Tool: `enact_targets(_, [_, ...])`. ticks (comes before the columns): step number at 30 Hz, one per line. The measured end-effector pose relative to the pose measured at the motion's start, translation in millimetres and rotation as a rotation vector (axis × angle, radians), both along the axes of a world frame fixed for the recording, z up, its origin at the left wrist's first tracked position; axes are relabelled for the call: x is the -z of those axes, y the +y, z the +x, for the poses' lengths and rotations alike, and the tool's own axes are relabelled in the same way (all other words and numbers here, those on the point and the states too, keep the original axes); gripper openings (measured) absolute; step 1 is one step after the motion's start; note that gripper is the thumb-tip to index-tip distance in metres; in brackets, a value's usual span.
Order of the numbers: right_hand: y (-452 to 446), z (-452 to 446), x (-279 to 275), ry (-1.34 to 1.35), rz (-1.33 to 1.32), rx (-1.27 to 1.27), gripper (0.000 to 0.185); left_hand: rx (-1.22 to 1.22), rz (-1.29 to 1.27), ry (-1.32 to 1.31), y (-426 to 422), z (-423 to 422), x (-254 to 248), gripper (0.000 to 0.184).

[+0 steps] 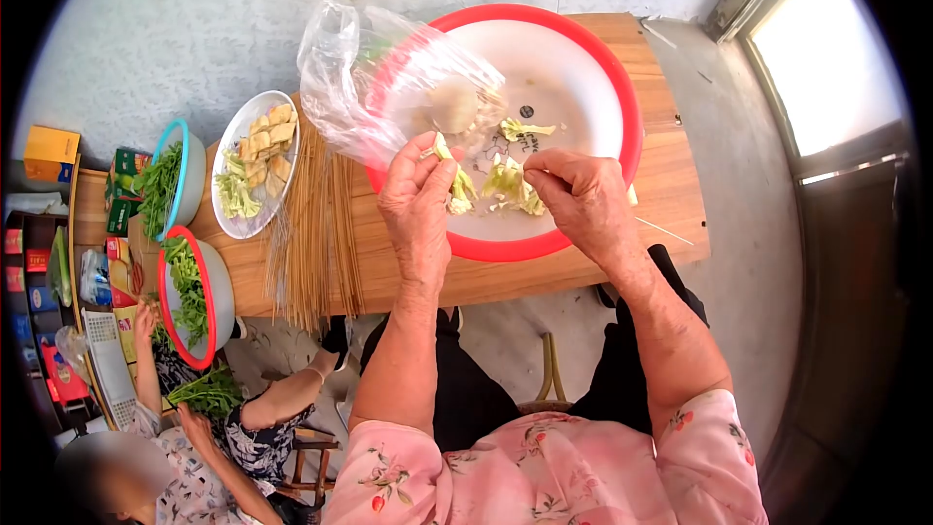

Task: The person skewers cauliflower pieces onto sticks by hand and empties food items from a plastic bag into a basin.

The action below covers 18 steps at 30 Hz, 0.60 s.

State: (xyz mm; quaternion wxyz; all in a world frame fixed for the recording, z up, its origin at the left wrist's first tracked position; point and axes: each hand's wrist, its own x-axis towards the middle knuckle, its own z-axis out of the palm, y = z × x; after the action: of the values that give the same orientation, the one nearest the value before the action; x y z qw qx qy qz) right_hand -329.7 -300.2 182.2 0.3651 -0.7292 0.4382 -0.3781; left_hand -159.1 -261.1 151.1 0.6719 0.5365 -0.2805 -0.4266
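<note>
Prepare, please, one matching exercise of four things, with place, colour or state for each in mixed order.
Column one
1. Plastic bag
2. Thin sticks
3. Oval plate
4. Left hand

Column two
A. Lying between the plate and the large basin
B. Pinching a pale yellow-green vegetable piece
C. See-through, partly over a red rim
D. White, bearing yellowish slices

Right pairs: 1-C, 2-A, 3-D, 4-B.

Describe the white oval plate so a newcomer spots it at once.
On the brown wooden table, find the big red-rimmed basin. Past the thin tan sticks lies the plate, holding yellowish slabs and pale leaves. Unlike the round bowls of greens beyond, it is oval.
</note>
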Motion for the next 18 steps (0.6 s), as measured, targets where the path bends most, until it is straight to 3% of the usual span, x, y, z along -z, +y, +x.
enact_targets(18, [0.9,1.7,2.1,0.027,-0.001,-0.005,0.006,-0.047,0.020,-0.088,-0.1,-4.9,-3.3,0.027])
